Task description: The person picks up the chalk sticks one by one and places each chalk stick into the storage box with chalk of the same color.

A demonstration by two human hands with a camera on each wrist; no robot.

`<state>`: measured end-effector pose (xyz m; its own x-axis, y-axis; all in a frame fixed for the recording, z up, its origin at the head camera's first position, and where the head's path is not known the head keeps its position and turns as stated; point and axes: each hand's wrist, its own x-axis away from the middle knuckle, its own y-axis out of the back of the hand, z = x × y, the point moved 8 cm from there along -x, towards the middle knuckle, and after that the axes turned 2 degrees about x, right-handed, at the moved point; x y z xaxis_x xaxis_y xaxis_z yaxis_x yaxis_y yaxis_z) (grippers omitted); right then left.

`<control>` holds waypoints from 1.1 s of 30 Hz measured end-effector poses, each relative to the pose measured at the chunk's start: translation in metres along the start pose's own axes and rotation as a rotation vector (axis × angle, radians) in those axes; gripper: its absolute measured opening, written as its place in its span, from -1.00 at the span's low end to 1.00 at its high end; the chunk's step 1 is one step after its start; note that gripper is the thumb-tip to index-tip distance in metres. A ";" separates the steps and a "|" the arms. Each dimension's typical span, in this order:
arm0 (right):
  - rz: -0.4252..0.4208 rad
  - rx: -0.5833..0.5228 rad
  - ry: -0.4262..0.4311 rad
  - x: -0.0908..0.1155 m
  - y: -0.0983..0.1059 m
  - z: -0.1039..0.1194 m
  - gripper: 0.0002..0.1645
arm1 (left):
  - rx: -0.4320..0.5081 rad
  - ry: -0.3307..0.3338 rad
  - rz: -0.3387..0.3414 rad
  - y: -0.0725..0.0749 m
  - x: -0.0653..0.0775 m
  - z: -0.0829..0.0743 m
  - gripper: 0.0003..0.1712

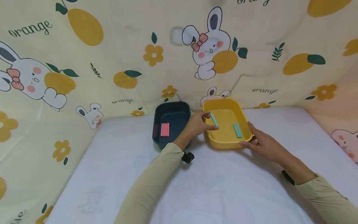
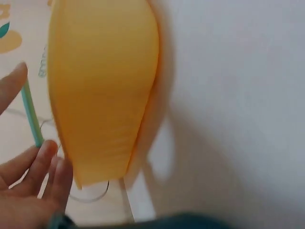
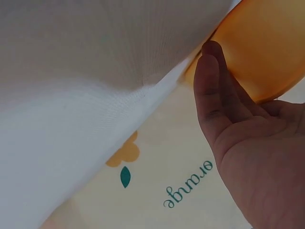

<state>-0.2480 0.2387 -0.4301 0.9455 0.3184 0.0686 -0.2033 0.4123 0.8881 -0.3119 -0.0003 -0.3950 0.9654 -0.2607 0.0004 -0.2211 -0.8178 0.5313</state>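
Note:
My left hand [image 1: 197, 124] pinches a light blue-green chalk stick [image 1: 213, 119] end to end between thumb and fingers, over the left side of a yellow tray [image 1: 221, 144]. The left wrist view shows the chalk [image 2: 32, 117] spanning the gap between the digits, beside the tray's outer wall [image 2: 102, 95]. More blue-green chalk sticks [image 1: 237, 130] lie side by side in the tray's right part. At the tray's front right corner my right hand [image 1: 265, 144] holds on, thumb on the front and fingers along the right side. Its fingers lie against the wall [image 3: 267, 47] in the right wrist view.
A dark blue tray [image 1: 172, 105] stands just left of the yellow one, partly behind my left wrist, with several pink chalk sticks [image 1: 165, 129] in a row. Both trays are near the back of the white table [image 1: 195, 193]. Behind rises a patterned cloth [image 1: 156, 18].

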 end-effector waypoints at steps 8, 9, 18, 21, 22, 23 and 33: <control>-0.010 0.002 0.015 -0.001 -0.002 0.005 0.25 | -0.169 0.068 -0.113 -0.009 -0.006 -0.011 -0.12; -0.011 -0.001 0.017 -0.001 -0.002 0.006 0.25 | -0.183 0.067 -0.111 -0.011 -0.008 -0.012 -0.12; -0.014 0.001 0.042 -0.003 -0.001 0.010 0.22 | -0.190 0.010 0.062 -0.036 -0.019 -0.021 -0.12; -0.011 0.008 0.039 -0.004 -0.001 0.009 0.22 | -0.183 0.009 0.083 -0.043 -0.021 -0.024 -0.13; -0.009 0.007 0.039 -0.004 0.000 0.009 0.21 | -0.177 0.008 0.089 -0.045 -0.022 -0.025 -0.13; -0.006 0.009 0.038 -0.003 0.000 0.009 0.21 | -0.174 0.014 0.093 -0.047 -0.022 -0.025 -0.13; -0.025 -0.005 0.037 -0.001 0.001 0.007 0.22 | -0.200 0.069 0.124 -0.068 -0.029 -0.032 -0.17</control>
<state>-0.2471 0.2329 -0.4258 0.9402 0.3394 0.0291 -0.1810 0.4253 0.8868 -0.3210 0.0790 -0.4038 0.9411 -0.3119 0.1305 -0.3137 -0.6619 0.6808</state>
